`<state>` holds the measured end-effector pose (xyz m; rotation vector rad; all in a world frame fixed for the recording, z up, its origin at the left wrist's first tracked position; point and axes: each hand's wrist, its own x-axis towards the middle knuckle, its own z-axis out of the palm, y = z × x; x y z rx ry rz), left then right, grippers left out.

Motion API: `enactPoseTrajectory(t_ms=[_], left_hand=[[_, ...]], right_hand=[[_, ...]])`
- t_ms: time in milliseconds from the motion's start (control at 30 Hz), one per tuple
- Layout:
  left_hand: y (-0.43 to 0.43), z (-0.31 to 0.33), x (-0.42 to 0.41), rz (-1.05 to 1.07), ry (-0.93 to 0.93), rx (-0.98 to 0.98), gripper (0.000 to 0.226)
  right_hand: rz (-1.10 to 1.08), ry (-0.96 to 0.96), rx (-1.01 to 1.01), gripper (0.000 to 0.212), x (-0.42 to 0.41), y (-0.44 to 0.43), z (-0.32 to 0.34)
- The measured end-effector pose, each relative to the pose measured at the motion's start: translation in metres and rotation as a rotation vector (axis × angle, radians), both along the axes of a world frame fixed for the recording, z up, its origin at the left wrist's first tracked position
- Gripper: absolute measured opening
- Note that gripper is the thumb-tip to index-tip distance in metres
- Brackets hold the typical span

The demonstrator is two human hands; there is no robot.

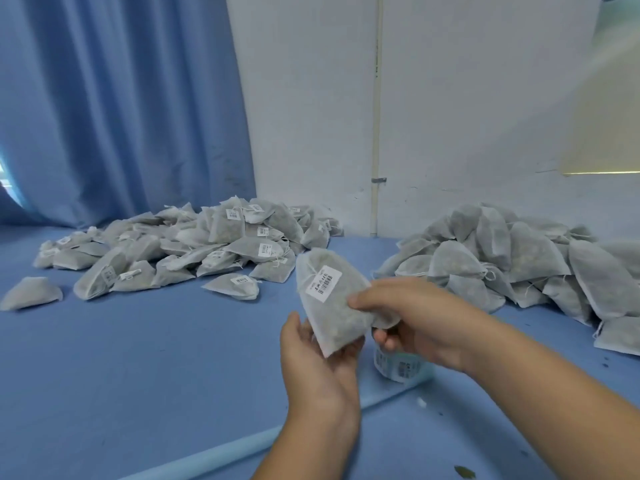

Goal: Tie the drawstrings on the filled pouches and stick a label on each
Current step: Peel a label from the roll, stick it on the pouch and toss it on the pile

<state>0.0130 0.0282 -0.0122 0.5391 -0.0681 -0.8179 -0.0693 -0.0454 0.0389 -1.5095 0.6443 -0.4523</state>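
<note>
One filled pouch (pixel 334 317) was held above the blue tabletop (pixel 156 358). The left hand (pixel 311 365) cupped its lower corner, fingers curled beneath, and the right hand (pixel 408 313) pinched its right edge. A barcode label (pixel 323 284) sat on its face. Just below it stood what looked like a label roll (pixel 398 368). Labelled pouches (pixel 214 244) lay heaped beyond it to the left, unlabelled pouches (pixel 502 261) to its right.

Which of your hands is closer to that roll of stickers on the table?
Right. The right hand grips the pouch directly over the roll of stickers; the left hand holds the pouch's lower corner, off to the roll's left.
</note>
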Motion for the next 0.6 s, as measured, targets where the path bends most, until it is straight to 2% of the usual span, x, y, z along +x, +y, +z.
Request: enactPoseTrajectory(t_ms=[100,167,267,367,600], left_hand=[[0.003,0.000,0.017,0.043,0.097,0.016,0.041],[0.003,0.000,0.022,0.058,0.082,0.023,0.041],[0.002,-0.002,0.023,0.047,0.027,0.037,0.040],[-0.001,-0.002,0.019,0.012,-0.050,0.045,0.035],[-0.008,-0.005,0.006,-0.066,-0.299,0.082,0.022]], right_hand=[[0.059,-0.316,0.230,0.003,0.052,-0.012,0.031],[-0.007,-0.450,0.233,0.005,0.077,-0.022,0.040],[-0.132,-0.359,0.167,0.010,0.082,-0.035,0.023],[-0.159,-0.252,0.140,0.015,0.059,-0.041,-0.006],[-0.199,-0.201,0.062,0.013,0.002,-0.044,-0.030]])
